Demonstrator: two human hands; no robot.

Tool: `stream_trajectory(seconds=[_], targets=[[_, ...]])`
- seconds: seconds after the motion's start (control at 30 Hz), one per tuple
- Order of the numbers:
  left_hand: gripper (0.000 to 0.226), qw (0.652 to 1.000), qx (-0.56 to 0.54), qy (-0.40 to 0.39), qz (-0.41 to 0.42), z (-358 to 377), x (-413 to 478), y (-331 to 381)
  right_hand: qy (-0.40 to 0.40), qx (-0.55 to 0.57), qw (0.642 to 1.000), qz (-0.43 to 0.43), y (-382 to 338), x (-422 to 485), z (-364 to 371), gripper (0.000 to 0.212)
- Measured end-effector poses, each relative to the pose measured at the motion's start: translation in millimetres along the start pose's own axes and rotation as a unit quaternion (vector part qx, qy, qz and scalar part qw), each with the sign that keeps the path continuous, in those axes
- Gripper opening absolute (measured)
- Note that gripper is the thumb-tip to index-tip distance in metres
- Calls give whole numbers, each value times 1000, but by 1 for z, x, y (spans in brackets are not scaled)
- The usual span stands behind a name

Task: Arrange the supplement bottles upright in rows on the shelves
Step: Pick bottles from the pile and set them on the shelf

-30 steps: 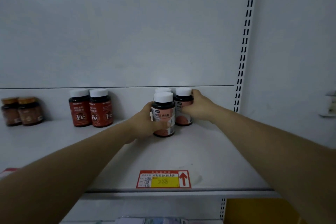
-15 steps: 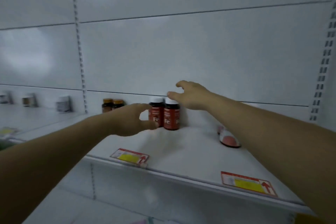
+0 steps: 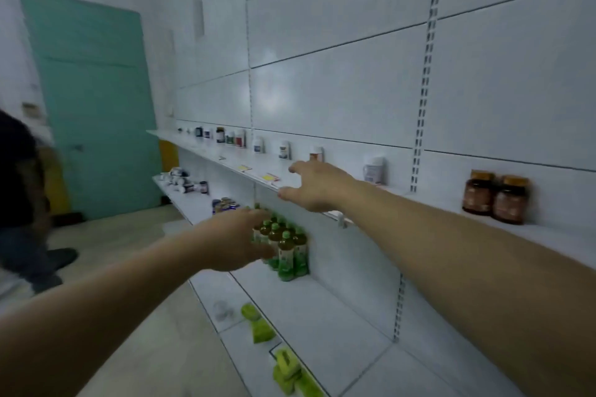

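Bottles (image 3: 284,150) stand strung out one by one along the upper shelf (image 3: 554,235), close to the back panel, with gaps between them. An amber pair (image 3: 495,196) sits side by side at your near right. A white bottle (image 3: 374,169) stands just past your right wrist. Motion blur smears the far ones, so I can't say every one stands upright.

They look like small, stiff, light jars with slick labels. The amber two may be glass, so expect more weight there and no knocks. Wrap each around the body below the cap, never by the cap alone.

Your right hand (image 3: 317,185) is over the shelf's front edge, fingers spread and holding nothing. Your left hand (image 3: 232,240) is lower, fingers loose and empty, in front of the green-capped drinks (image 3: 287,255) on the shelf below.

Beyond are a teal door (image 3: 93,100) and a person (image 3: 19,190) at far left.
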State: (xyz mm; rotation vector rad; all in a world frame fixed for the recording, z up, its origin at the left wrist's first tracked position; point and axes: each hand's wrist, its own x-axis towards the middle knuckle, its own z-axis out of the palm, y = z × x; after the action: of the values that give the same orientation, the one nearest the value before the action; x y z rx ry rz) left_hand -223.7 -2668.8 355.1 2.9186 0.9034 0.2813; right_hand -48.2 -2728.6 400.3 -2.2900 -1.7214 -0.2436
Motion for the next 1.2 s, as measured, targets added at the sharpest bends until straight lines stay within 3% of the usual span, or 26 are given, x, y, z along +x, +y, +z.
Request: stream_trajectory(seconds=[0.23,0.67,1.0,1.2], targets=[[72,994,8,-23,-107,32,26,-135,-53,8,996,-76,-78,124,95,75],[72,973,-38,-10,-225,65,190,-329,-100,12,989,-108,-105,396,223,69],[71,978,-28,-21,-208,93,304,-508,-107,5,987,-121,-159,582,316,67],[67,977,-80,-20,-198,107,394,-637,-106,17,989,-101,-204,720,374,67]])
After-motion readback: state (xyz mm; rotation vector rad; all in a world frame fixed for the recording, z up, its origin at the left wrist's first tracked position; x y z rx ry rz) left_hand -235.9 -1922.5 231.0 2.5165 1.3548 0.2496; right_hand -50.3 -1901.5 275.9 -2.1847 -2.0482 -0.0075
